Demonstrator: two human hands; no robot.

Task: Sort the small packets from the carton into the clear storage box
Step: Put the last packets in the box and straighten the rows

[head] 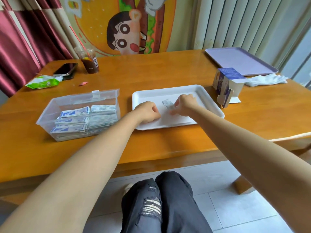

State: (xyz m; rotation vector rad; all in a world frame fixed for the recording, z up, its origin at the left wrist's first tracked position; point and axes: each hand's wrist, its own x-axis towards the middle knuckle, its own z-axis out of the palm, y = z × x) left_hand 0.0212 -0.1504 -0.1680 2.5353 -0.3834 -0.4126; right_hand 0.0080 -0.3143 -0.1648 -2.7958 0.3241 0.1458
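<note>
A white tray [207, 100] lies in the middle of the table. On it a few small silvery packets [167, 104] lie in a blurred little stack. My right hand [184, 103] pinches the packets at their right side with curled fingers. My left hand [148, 111] rests on the tray's left part with its fingers curled under; whether it holds anything is hidden. The clear storage box [48, 106] stands to the left, its lid open, with several stacks of blue-and-white packets [75, 120] inside. The opened purple carton [227, 84] stands right of the tray.
A lilac tray [239, 61] and white gloves [267, 79] lie at the back right. At the back left are an iced drink cup [89, 59], a phone [65, 69], a green wipes pack [43, 82] and a small red scrap [83, 83].
</note>
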